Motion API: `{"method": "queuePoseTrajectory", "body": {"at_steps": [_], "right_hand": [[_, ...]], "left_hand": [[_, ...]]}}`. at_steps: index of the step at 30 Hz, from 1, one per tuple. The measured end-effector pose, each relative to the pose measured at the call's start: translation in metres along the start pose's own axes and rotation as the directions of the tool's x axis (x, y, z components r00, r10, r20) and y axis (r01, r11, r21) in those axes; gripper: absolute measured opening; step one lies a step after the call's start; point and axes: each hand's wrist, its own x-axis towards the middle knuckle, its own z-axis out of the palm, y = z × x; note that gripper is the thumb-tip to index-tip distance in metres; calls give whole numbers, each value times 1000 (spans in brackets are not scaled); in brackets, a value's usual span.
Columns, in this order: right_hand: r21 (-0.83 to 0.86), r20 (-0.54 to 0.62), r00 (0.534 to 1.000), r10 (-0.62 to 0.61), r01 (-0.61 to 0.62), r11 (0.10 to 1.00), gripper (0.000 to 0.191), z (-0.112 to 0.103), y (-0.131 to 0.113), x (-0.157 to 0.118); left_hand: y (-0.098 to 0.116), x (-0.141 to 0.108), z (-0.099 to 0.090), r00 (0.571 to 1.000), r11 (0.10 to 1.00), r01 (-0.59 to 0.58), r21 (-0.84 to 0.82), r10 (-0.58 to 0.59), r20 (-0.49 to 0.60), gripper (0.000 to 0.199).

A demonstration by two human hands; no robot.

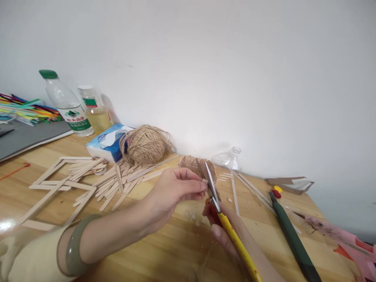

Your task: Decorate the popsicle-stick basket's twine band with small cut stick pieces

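Between its thumb and fingertips, my left hand [173, 190] pinches a small pale wooden piece [205, 181], mostly hidden by the fingers. Yellow-handled scissors [235, 239] are in my right hand [225, 233], pointing up and away. Their blades stand slightly apart, right beside the piece; whether they touch it I cannot tell. Several small pale chips [196, 223] lie on the wooden table [164, 250] below the hands. Just behind the blades is a brown scalloped-edge object [189, 162], partly covered.
Popsicle sticks [113, 188] lie left, some joined into a zigzag frame [58, 184]. Behind stand a twine ball [147, 145], tissue pack [108, 150], water bottle [72, 113] and yellow-liquid bottle [100, 119]. A dark green tool [290, 235] and pink glue gun [346, 243] lie right.
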Motion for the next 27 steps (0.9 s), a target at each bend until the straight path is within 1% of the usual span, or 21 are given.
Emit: {"method": "queuePoseTrajectory", "body": {"at_steps": [2,6,10,13,16,19,21,23,24,25,26,27], "right_hand": [[-13,1,1000,2,-2,1000,28,-2,0,0],[-56,1,1000,26,-26,998,27,-2,-3,3],[-61,-5,998,59,-59,996,31,0,-8,6],[-58,1,998,70,-70,996,33,-2,-14,5],[-62,-19,998,63,-64,996,35,-9,-17,0],[-40,-62,998,32,-34,999,36,-19,-17,-5],[-18,-94,995,25,-27,999,36,-26,-17,-9],[7,-131,991,39,-38,999,37,-32,-16,-13],[20,-144,988,55,-53,998,37,-35,-15,-17],[31,-160,984,74,-70,997,37,-39,-12,-21],[39,-174,981,90,-84,996,36,-43,-9,-25],[51,-210,973,93,-85,995,35,-48,-5,-31]], "left_hand": [[0,0,0,1000,1000,-8,-8,8,-10,12],[-1,1,0,1000,1000,-4,27,5,-23,13],[-2,1,0,998,998,8,63,-5,-56,16],[0,0,-2,1000,997,-1,81,2,-14,14],[6,0,-5,999,991,-28,128,23,37,13],[12,1,-8,998,972,-39,233,25,63,14],[13,2,-12,996,943,-42,331,12,93,14],[10,2,-20,990,881,-51,470,-16,139,12],[7,2,-26,986,831,-64,553,-35,166,10],[3,1,-33,982,754,-89,651,-43,183,7],[-1,1,-42,981,650,-117,751,-43,191,6],[-6,1,-51,983,542,-147,827,-13,184,7]]}}
